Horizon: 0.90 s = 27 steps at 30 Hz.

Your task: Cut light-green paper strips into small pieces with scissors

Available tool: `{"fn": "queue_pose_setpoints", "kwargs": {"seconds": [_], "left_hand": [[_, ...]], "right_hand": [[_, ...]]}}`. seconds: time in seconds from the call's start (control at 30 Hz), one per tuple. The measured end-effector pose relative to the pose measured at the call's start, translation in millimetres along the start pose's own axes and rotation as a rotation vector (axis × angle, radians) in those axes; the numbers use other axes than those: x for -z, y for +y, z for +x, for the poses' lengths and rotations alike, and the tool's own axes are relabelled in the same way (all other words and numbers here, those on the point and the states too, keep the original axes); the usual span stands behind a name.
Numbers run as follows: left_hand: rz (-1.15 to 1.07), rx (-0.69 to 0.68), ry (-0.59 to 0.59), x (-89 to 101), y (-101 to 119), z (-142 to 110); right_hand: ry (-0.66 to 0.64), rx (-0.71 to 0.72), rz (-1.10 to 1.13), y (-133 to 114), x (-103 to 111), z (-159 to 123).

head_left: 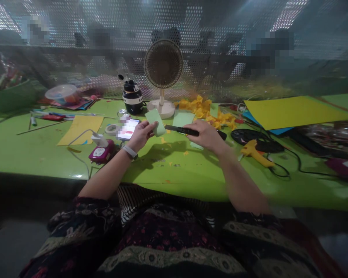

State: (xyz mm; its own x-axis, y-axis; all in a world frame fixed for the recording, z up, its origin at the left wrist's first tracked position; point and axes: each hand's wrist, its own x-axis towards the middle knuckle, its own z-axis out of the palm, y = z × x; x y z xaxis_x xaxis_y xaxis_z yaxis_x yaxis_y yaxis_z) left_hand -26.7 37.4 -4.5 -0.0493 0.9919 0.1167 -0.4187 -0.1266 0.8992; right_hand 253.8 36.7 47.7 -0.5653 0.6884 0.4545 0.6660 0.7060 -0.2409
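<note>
My left hand [144, 135] pinches a small piece of light green paper [156, 122] between thumb and fingers, holding it up above the table. My right hand [203, 133] is wrapped around a long black tool that looks like a stapler [188, 131]. Its narrow front end points left and lies close to the paper's right edge; whether the two touch is unclear. More light green paper [183, 117] lies on the table just behind the tool. A heap of crumpled yellow-orange paper pieces [198, 105] sits beyond my right hand.
A fan [163, 63] and a black bottle [133, 101] stand at the back. Left are a phone [130, 129], tape roll [111, 129], purple power adapter [101, 152] and orange paper [81, 129]. Right lie a yellow glue gun [253, 151] with its cord and yellow sheets [295, 111].
</note>
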Motion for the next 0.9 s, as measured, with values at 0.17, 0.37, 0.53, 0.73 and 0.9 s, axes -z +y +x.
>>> {"fn": "queue_pose_setpoints", "kwargs": {"seconds": [0.17, 0.37, 0.53, 0.73, 0.9], "left_hand": [[0.035, -0.008, -0.031, -0.2, -2.8, -1.1], [0.061, 0.021, -0.013, -3.5, -5.7, -4.8], [0.092, 0.037, -0.011, -8.8, -3.3, -8.8], [0.118, 0.040, -0.018, -9.9, -4.1, -9.5], [0.140, 0.037, -0.029, -9.7, -6.0, -9.6]], "right_hand": [[-0.044, -0.005, -0.005, -3.6, -3.9, 0.3], [-0.105, 0.002, -0.048, -9.5, -10.2, 0.3], [-0.148, 0.019, -0.037, -9.9, -13.9, 0.2], [-0.148, 0.024, -0.015, -10.1, -14.4, 0.9], [-0.158, 0.040, -0.015, -9.3, -14.8, 0.4]]}}
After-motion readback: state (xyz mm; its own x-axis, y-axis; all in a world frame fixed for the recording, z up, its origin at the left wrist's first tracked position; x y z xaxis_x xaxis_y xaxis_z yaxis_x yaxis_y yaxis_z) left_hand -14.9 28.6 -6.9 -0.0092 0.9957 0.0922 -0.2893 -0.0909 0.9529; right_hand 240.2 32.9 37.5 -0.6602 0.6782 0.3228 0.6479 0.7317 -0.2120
